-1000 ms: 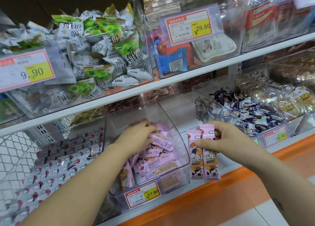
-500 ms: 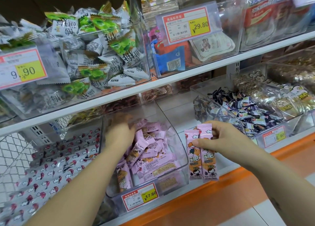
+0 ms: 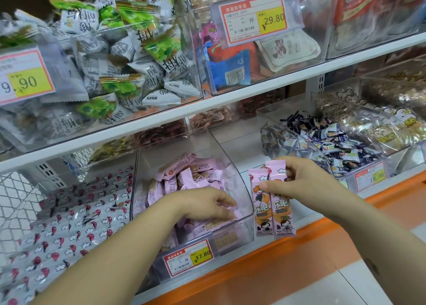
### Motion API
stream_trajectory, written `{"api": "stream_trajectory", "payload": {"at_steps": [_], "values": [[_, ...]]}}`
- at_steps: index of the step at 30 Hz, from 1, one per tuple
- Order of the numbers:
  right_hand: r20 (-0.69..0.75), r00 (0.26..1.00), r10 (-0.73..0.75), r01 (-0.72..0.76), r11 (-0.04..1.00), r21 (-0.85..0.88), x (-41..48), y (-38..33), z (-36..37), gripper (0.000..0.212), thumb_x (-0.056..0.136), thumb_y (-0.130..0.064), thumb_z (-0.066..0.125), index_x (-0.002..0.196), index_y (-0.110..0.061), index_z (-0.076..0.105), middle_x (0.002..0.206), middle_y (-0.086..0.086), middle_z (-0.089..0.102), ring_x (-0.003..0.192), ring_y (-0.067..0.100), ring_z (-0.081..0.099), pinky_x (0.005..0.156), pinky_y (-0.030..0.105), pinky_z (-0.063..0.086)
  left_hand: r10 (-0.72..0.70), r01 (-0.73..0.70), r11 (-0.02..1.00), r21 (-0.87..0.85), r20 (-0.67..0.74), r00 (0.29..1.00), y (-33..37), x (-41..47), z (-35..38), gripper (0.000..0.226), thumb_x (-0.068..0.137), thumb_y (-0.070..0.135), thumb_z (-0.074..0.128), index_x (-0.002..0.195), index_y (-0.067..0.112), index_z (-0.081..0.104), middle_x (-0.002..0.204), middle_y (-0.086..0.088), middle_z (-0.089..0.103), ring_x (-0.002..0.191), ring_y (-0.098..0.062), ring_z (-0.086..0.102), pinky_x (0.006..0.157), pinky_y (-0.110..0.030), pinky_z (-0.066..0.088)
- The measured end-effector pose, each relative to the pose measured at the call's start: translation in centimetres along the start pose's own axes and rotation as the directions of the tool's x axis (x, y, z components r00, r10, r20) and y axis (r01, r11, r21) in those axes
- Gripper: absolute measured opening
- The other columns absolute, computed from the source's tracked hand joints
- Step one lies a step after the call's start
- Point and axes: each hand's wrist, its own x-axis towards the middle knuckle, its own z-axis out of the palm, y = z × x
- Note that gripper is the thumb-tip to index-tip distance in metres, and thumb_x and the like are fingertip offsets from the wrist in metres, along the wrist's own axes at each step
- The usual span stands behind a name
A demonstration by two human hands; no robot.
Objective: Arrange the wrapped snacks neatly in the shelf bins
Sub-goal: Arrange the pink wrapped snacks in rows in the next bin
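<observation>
Hands first: our left hand (image 3: 202, 204) is in the clear plastic bin (image 3: 244, 221), fingers (image 3: 223, 201) curled on loose pink wrapped snacks (image 3: 191, 175) near its front. Our right hand (image 3: 299, 180) pinches two pink snack sticks (image 3: 274, 212) upright just beside it. Behind, another clear bin (image 3: 396, 164) holds dark blue candies (image 3: 334, 143).

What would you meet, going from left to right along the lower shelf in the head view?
white stick packets with red print → pink snack packets in their clear bin → two pink stick packets held by the right hand → dark blue wrapped sweets → clear bags of pale snack bars
</observation>
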Motion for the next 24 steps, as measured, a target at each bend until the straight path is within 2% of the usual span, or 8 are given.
{"api": "stream_trajectory", "payload": {"at_steps": [4, 9, 11, 14, 16, 19, 22, 24], "values": [[0.002, 1.0, -0.005, 0.005, 1.0, -0.01, 0.1, 0.1, 0.1, 0.018, 0.081, -0.01, 0.07, 0.097, -0.013, 0.061, 0.047, -0.025, 0.057, 0.048, -0.01, 0.056, 0.048, 0.002, 0.038, -0.054, 0.054, 0.999, 0.006, 0.047, 0.997, 0.4, 1.1, -0.1, 0.042, 0.093, 0.047, 0.047, 0.129, 0.026, 0.053, 0.133, 0.009, 0.051, 0.115, -0.011, 0.049, 0.105, -0.03, 0.034], [0.0, 1.0, 0.001, -0.001, 1.0, -0.014, 0.2, 0.3, 0.0, 0.018, 0.081, -0.013, 0.071, 0.096, -0.015, 0.061, 0.048, -0.026, 0.057, 0.049, -0.011, 0.056, 0.049, 0.003, 0.039, -0.081, 0.132, 0.92, -0.369, 0.152, 0.985, 0.6, 1.2, -0.1, 0.042, 0.084, 0.049, 0.044, 0.11, 0.018, 0.054, 0.107, 0.0, 0.042, 0.094, -0.017, 0.032, 0.079, -0.027, 0.032], [0.002, 1.0, 0.007, -0.006, 1.0, -0.022, 0.1, 0.3, 0.1, 0.02, 0.08, -0.013, 0.071, 0.098, -0.015, 0.062, 0.05, -0.027, 0.058, 0.051, -0.012, 0.056, 0.05, 0.003, 0.039, -0.086, 0.138, 0.894, -0.427, 0.138, 0.987, 0.5, 0.9, -0.1, 0.059, 0.091, 0.057, 0.037, 0.123, 0.011, 0.055, 0.109, 0.0, 0.048, 0.091, -0.017, 0.036, 0.079, -0.026, 0.033], [0.0, 1.0, 0.008, -0.008, 0.999, -0.035, 0.1, 0.5, 0.0, 0.023, 0.08, -0.014, 0.071, 0.102, -0.014, 0.063, 0.053, -0.025, 0.061, 0.052, -0.01, 0.058, 0.05, 0.004, 0.04, -0.089, 0.146, 0.92, -0.364, 0.169, 0.982, 0.4, 0.5, -0.2, 0.084, 0.074, 0.075, 0.028, 0.131, 0.016, 0.05, 0.126, 0.0, 0.05, 0.109, -0.016, 0.043, 0.093, -0.027, 0.036], [0.002, 1.0, 0.003, -0.003, 0.999, -0.042, 0.1, 0.4, 0.0, 0.019, 0.081, -0.013, 0.07, 0.098, -0.014, 0.062, 0.048, -0.026, 0.057, 0.048, -0.01, 0.055, 0.048, 0.003, 0.038, -0.067, 0.136, 0.922, -0.362, 0.197, 0.978, 0.2, 0.1, 0.3, 0.073, 0.084, 0.069, 0.033, 0.133, 0.016, 0.046, 0.135, -0.001, 0.047, 0.122, -0.015, 0.041, 0.108, -0.031, 0.031], [0.0, 1.0, -0.002, 0.002, 0.999, -0.054, 0.0, 0.6, 0.0, 0.016, 0.081, -0.015, 0.07, 0.093, -0.016, 0.061, 0.046, -0.027, 0.055, 0.047, -0.011, 0.053, 0.047, 0.003, 0.037, 0.005, 0.069, 0.929, -0.364, 0.197, 0.98, -0.4, -0.2, 1.0, 0.043, 0.089, 0.047, 0.043, 0.113, 0.013, 0.053, 0.108, -0.003, 0.055, 0.103, -0.019, 0.051, 0.109, -0.041, 0.033], [-0.016, 1.0, -0.001, 0.0, 0.996, -0.09, 0.0, 0.8, -0.1, 0.018, 0.079, -0.023, 0.073, 0.093, -0.019, 0.063, 0.05, -0.018, 0.054, 0.048, -0.005, 0.05, 0.052, 0.006, 0.038, -0.018, 0.06, 0.962, -0.265, 0.16, 0.987, -0.3, -1.5, 0.9, 0.047, 0.095, 0.046, 0.039, 0.112, 0.005, 0.055, 0.106, -0.003, 0.059, 0.097, -0.018, 0.055, 0.1, -0.035, 0.041], [-0.016, 1.0, 0.003, -0.004, 0.996, -0.093, 0.0, 0.8, -0.1, 0.02, 0.078, -0.024, 0.073, 0.095, -0.019, 0.064, 0.05, -0.018, 0.054, 0.048, -0.005, 0.05, 0.052, 0.007, 0.038, -0.028, 0.056, 0.982, -0.179, 0.156, 0.987, 0.1, -2.3, 0.6, 0.052, 0.096, 0.051, 0.032, 0.124, 0.012, 0.054, 0.119, 0.001, 0.059, 0.1, -0.009, 0.057, 0.086, -0.011, 0.045]]}}
